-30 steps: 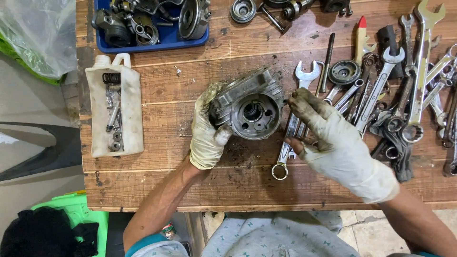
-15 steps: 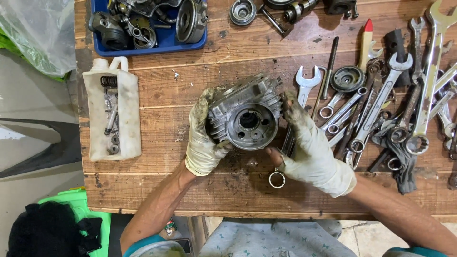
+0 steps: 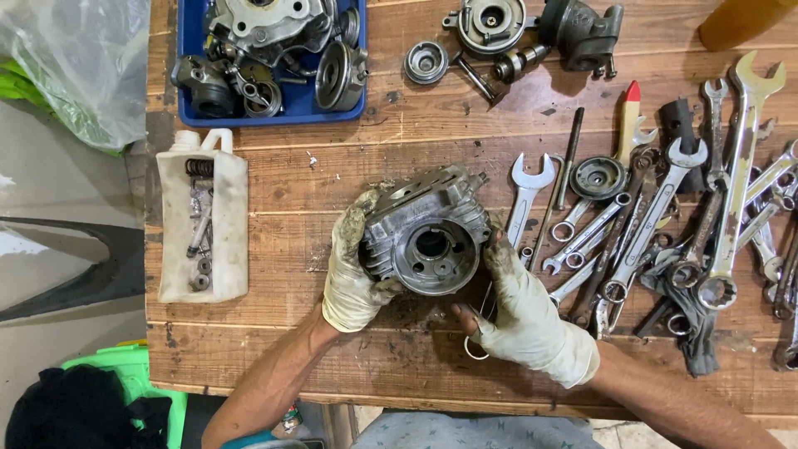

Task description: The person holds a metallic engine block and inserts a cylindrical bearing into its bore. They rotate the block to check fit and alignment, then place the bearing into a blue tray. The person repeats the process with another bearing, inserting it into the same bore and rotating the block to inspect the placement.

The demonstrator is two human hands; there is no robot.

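Cylinder head held in two gloved hands over the wooden counter

Cylinder head [image 3: 428, 233], a grey finned metal casting with a round bore facing the camera, sits near the middle of the counter [image 3: 399, 366], raised slightly on its lower edge. The left hand [image 3: 353, 270], in a dirty pale glove, wraps around the casting's left side, its grip curled tight against the fins. The right hand [image 3: 524, 312], gloved the same way, presses its fingers against the casting's right and lower edge; whether that grip closes fully around the part cannot be told, since the palm faces away.

Just under the right hand a small wire ring [image 3: 475, 345] lies on the boards. To the right spreads a heap of spanners [image 3: 665, 224], open-ended and ring types overlapping one another, with a round bearing-like part [image 3: 598, 177] among them. Left of the casting rests a cut-open white plastic jug [image 3: 202, 224] holding bolts and a spring. A blue tray [image 3: 189, 58] at the far edge carries more engine parts, and further metal pieces [image 3: 490, 25] lie beside it
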